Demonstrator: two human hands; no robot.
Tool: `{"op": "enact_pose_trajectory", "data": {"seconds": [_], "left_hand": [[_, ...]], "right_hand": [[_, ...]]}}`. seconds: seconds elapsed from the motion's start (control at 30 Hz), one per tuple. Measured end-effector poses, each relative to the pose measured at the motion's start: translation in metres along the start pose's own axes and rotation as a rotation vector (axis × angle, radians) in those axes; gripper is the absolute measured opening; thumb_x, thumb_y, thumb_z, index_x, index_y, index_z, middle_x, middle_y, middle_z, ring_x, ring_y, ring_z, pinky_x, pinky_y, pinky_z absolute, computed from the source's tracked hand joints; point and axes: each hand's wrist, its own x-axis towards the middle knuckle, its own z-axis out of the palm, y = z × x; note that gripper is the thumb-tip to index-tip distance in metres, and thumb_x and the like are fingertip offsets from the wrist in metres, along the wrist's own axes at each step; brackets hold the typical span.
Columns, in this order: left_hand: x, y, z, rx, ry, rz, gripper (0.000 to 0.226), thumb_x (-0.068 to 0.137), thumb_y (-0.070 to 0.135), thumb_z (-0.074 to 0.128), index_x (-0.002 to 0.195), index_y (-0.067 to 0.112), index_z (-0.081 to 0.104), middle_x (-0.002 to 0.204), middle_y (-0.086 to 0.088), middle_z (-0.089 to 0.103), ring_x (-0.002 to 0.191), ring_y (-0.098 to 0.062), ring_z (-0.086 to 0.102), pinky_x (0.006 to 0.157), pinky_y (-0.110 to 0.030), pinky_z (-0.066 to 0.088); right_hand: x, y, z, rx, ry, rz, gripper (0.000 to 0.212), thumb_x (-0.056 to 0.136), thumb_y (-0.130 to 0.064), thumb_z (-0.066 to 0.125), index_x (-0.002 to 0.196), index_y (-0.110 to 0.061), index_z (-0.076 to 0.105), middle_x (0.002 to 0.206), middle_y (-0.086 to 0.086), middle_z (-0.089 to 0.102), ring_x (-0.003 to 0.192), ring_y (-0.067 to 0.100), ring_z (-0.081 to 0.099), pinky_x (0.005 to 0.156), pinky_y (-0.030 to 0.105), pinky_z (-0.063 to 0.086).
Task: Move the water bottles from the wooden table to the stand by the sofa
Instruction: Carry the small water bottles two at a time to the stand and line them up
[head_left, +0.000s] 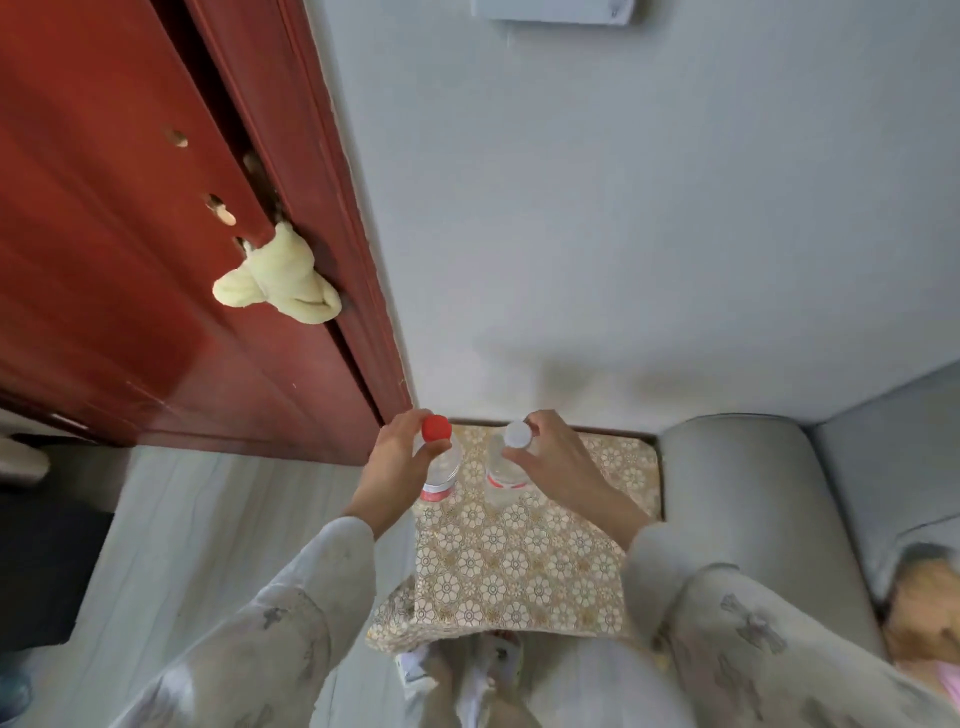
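Two clear water bottles stand upright over the stand (524, 566), which is covered by a gold flower-patterned cloth. The red-capped bottle (440, 467) is at the stand's far left corner; my left hand (400, 457) grips it around the neck just under the cap. The white-capped bottle (506, 467) is to its right, and my right hand (550, 457) pinches it by the neck below the cap. Whether either bottle's base touches the cloth I cannot tell.
A grey sofa (753, 519) sits directly right of the stand. A red-brown door (156, 260) with a pale yellow cloth (283, 283) tied at its handle is on the left. A grey wall lies behind the stand. Pale floor stretches left.
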Motion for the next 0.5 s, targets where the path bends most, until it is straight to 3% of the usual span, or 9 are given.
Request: {"op": "enact_pose_trajectory", "data": {"seconds": [0.1,0.23,0.5], "left_hand": [[0.044,-0.022,0.018,0.002,-0.033,-0.079,0.033,0.083,0.023,0.061,0.115,0.019,0.053,0.116,-0.001,0.056,0.105,-0.015,0.047,0.090,-0.029,0.033],[0.087,-0.045,0.036,-0.012,-0.093,-0.085,0.026,0.082,0.019,0.061,0.108,0.020,0.056,0.104,0.004,0.058,0.103,-0.017,0.052,0.087,-0.029,0.036],[0.137,-0.064,0.058,-0.008,-0.138,-0.066,0.029,0.083,0.013,0.061,0.111,0.015,0.055,0.118,-0.004,0.056,0.104,-0.013,0.047,0.089,-0.026,0.033]], "right_hand": [[0.038,0.019,0.025,0.030,-0.048,0.063,0.040,0.082,-0.033,0.059,0.111,-0.011,0.040,0.112,0.005,0.048,0.091,0.016,0.044,0.079,0.030,0.037],[0.082,0.036,0.049,0.060,-0.018,0.085,0.034,0.081,-0.025,0.059,0.106,-0.010,0.041,0.107,0.006,0.048,0.087,0.017,0.046,0.074,0.029,0.036],[0.130,0.049,0.075,0.183,0.066,0.116,0.032,0.082,-0.025,0.058,0.105,-0.010,0.042,0.105,0.006,0.046,0.083,0.015,0.049,0.071,0.024,0.039]]}}
